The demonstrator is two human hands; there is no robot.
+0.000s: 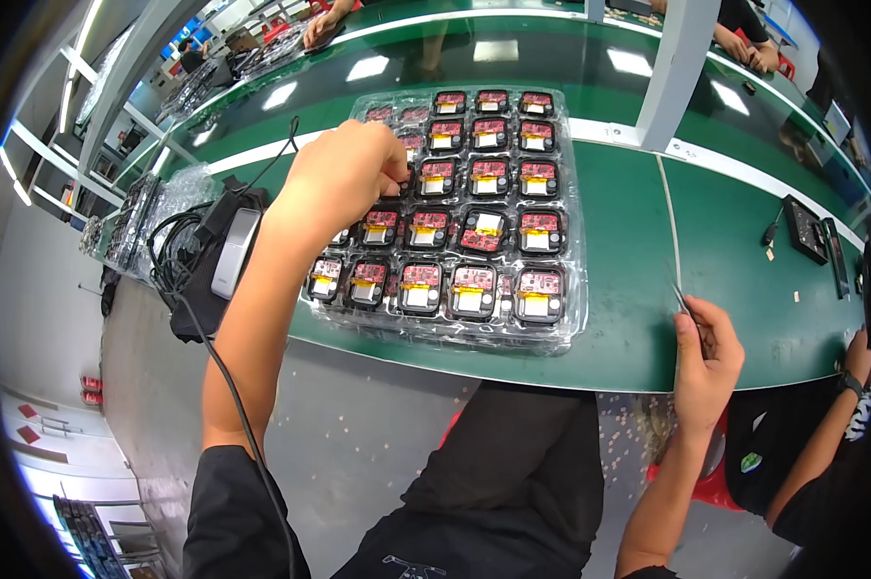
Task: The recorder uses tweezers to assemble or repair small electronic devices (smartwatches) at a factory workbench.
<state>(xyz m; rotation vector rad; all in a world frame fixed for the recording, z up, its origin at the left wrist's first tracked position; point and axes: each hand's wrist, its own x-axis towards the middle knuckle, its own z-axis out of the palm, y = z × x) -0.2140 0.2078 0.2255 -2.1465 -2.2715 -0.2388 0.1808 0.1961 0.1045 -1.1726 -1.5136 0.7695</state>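
Note:
A clear plastic tray (578,289) on the green bench holds rows of small black square cases, each with a red circuit board, a yellow strip and a pale block, such as the front right case (539,294). Over the tray's left side reaches my left hand (346,172), thumb and fingers pinched on the dark edge of a black case (403,183), which they mostly hide. To the right of the tray, my right hand (708,352) grips thin metal tweezers (681,297), tips pointing up and away from me.
A black cable (225,372) runs along my left forearm to a bundle beside a white-and-grey device (235,253). Clear plastic packaging (179,198) lies at far left. A metal post (679,77) stands behind the bench. At right are a black box (804,230) and a co-worker's arm (826,429).

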